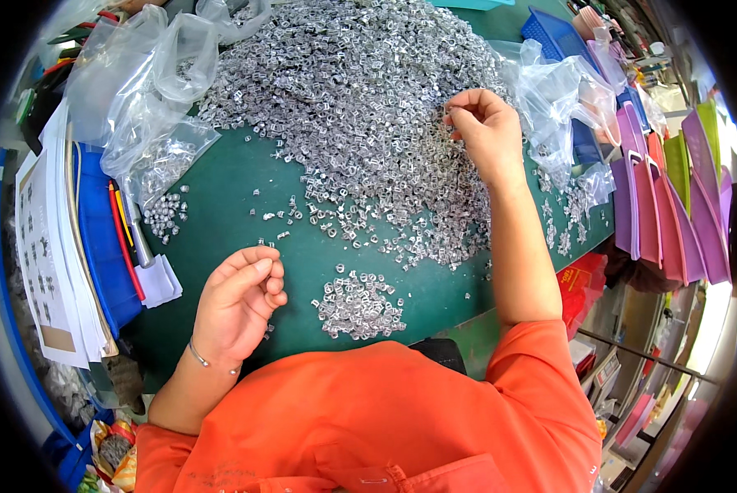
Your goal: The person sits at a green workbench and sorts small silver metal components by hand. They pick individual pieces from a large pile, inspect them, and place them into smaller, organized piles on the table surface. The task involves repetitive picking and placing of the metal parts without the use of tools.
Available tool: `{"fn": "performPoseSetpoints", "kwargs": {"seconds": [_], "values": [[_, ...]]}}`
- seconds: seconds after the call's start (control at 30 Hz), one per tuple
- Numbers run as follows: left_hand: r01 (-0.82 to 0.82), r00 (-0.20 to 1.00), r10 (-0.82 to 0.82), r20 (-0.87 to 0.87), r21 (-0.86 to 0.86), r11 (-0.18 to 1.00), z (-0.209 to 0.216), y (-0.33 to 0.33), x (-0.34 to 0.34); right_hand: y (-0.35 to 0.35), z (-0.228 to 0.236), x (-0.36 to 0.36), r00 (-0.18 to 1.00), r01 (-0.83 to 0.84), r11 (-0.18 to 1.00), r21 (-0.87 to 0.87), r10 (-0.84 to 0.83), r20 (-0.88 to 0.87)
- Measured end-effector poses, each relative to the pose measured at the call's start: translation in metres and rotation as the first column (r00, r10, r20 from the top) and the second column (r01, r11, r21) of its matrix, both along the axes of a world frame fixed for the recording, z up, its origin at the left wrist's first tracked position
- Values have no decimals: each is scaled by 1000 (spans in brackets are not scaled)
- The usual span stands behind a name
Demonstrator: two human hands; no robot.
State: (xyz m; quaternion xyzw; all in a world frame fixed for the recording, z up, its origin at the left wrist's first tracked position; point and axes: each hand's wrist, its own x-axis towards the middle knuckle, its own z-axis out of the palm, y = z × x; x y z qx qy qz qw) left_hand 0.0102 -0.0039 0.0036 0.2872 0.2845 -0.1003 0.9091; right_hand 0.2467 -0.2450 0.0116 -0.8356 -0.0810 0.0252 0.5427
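A big heap of small clear plastic pieces (360,90), ring-like or square with openings, spreads over the green table (212,222). Over the heap's right side, my right hand (491,131) pinches thumb and forefinger together, with what looks like one tiny clear piece at the tips. My left hand (237,300) is closed near the table's front, thumb pressed to the curled fingers; what they hold, if anything, is too small to make out. Loose pieces lie just beyond its fingertips. Between my hands and nearer to me is a smaller pile of the same pieces (358,306).
Clear plastic bags (151,90) lie at the left, beside small round beads (165,218). A blue tray (97,246) holds papers, with pencils (126,238) on it. At the right are another clear bag (561,99), a blue basket (553,37) and upright purple and pink bins (643,205).
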Motion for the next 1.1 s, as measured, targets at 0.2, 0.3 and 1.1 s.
{"fn": "performPoseSetpoints", "kwargs": {"seconds": [0.2,0.3,1.1], "values": [[1,1000,-1,5,-44,999,-1,-1,-1,50,1,-31,860,-351,877,-328,440,258],[14,999,-10,38,-106,994,-4,4,-2,82,7,-27,912,-403,913,-65,407,60],[-94,993,106,50,-196,976,-12,19,-11,89,-21,-98,372,-673,488,-556,873,316]]}}
